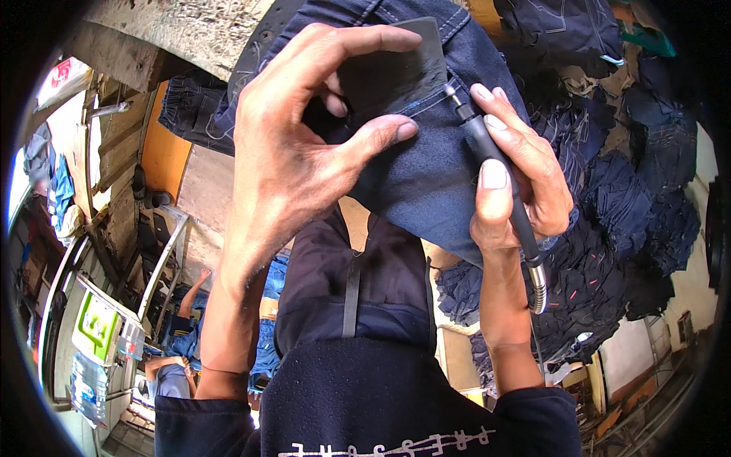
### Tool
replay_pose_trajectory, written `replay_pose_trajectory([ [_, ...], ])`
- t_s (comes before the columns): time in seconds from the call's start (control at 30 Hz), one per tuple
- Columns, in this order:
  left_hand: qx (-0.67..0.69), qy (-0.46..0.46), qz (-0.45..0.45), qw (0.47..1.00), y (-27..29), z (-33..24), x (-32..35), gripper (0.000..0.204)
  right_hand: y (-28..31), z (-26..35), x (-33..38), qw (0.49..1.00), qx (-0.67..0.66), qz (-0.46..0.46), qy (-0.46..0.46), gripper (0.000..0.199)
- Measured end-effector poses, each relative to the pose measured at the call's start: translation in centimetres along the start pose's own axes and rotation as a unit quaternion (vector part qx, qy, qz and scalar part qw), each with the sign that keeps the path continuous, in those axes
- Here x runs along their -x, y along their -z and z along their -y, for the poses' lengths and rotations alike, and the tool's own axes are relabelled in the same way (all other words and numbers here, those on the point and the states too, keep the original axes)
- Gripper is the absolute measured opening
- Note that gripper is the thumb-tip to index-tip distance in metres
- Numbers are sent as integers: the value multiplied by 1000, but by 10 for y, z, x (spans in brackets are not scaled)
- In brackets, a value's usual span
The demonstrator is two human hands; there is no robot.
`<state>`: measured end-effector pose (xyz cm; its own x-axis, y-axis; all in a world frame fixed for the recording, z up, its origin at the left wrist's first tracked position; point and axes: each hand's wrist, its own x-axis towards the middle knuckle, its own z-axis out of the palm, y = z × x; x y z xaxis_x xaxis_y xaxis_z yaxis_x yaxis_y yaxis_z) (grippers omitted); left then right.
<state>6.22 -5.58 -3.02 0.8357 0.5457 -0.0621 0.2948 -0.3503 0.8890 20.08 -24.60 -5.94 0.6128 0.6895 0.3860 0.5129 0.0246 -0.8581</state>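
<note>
My left hand arches over a dark, see-through flat sheet, with the forefinger along its upper edge and the thumb by its lower edge. It steadies the sheet against dark blue denim, which has pale stitched seams. My right hand grips a slim black rotary tool handpiece like a pen. A ribbed metal flexible shaft trails from its back end. The handpiece's small metal tip is at the sheet's right edge, close to a stitched seam; whether it touches the cloth I cannot tell.
A big heap of dark denim garments lies to the right. Another dark garment hangs at the left below a rough wooden plank. Farther left are a green and white container and another person's arm.
</note>
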Motion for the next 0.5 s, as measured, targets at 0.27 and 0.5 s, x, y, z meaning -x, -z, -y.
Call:
replay_pose_trajectory([
  [0.27,5,14,26,1000,4,-1,-1,66,-3,2,-7,1000,25,1,4,30],
  [0.5,18,19,28,999,4,1,1,66,-4,2,-6,999,34,11,10,29],
])
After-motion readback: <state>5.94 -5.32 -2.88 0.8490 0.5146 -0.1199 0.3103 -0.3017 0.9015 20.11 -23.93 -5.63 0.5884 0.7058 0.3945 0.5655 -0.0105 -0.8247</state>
